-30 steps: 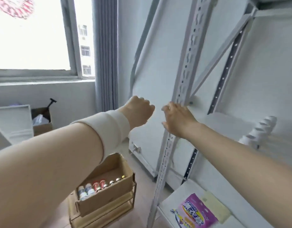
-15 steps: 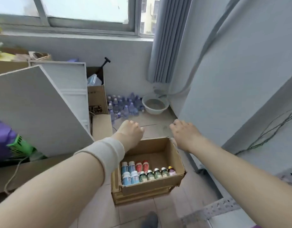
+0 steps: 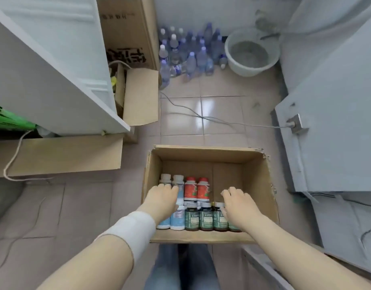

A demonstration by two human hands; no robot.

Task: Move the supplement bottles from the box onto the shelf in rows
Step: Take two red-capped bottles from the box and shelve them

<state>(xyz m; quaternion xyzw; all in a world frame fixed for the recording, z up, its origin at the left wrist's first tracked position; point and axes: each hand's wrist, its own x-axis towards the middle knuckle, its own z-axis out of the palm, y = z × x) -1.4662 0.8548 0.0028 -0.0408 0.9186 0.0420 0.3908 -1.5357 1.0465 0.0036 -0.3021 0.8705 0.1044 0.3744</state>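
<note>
An open cardboard box [image 3: 205,151] stands on the tiled floor right below me. Inside, along its near side, stand white-and-blue bottles [image 3: 177,181], two red bottles [image 3: 196,190] and a row of dark green bottles [image 3: 205,219]. My left hand [image 3: 162,198], with a white wrap on the wrist, lies palm down over the white-and-blue bottles. My right hand [image 3: 237,204] rests palm down on the right end of the green row, fingers slightly spread. Neither hand has lifted a bottle. The far half of the box is bare.
A grey metal shelf edge [image 3: 264,267] shows at the lower right under a white panel [image 3: 337,122]. A cable [image 3: 201,117] crosses the floor behind the box. Farther back are several water bottles [image 3: 188,53] and a bucket [image 3: 251,53]. Cardboard boxes [image 3: 54,155] and a white board [image 3: 44,70] stand on the left.
My view has swung from the shelf frame down to the box. Both hands have dropped from above the box into it and now lie on the bottles.
</note>
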